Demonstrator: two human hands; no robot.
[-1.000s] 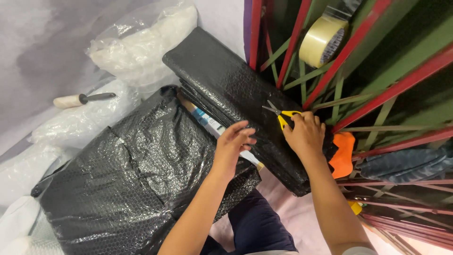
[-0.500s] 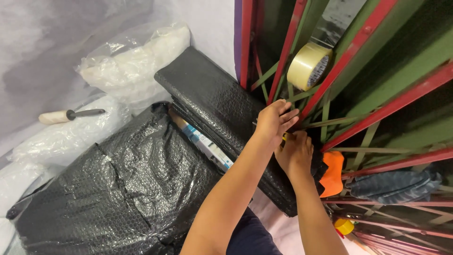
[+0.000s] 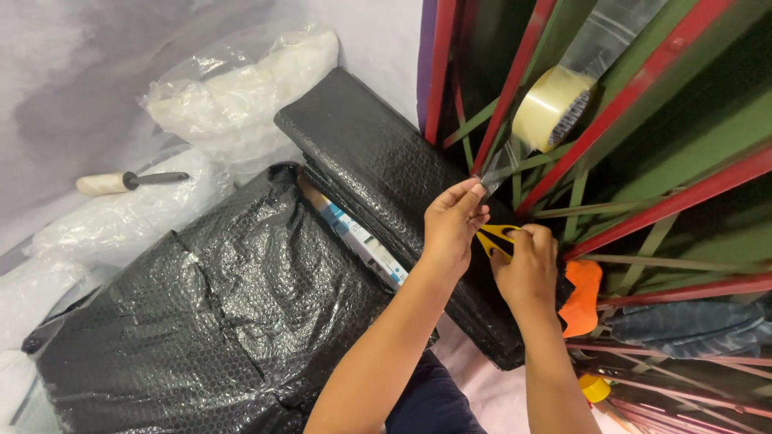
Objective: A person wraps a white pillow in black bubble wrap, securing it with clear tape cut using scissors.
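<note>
Pale cloth (image 3: 378,40) is covering the ground, crowded with wrapped goods. Nearest, in the lower left of the frame, a big bundle in black bubble wrap (image 3: 217,321) is lying flat, with a printed box (image 3: 358,237) wedged between it and a second black-wrapped parcel (image 3: 378,161) slanting through the centre. Just right of centre, the left hand (image 3: 450,225) is pinching the loose end of a clear tape strip (image 3: 498,165) between thumb and fingertips, pulling it taut, probably so it can be cut. Beside it, the right hand (image 3: 527,269) is closed around yellow scissors (image 3: 494,239); their blades are hidden. Farther, in the upper right, the tape roll (image 3: 551,108) is hanging among red and green rods (image 3: 643,80), apparently so it can unroll freely. At far left, a wooden-handled tool (image 3: 129,182) is resting on clear plastic bags (image 3: 233,88).
</note>
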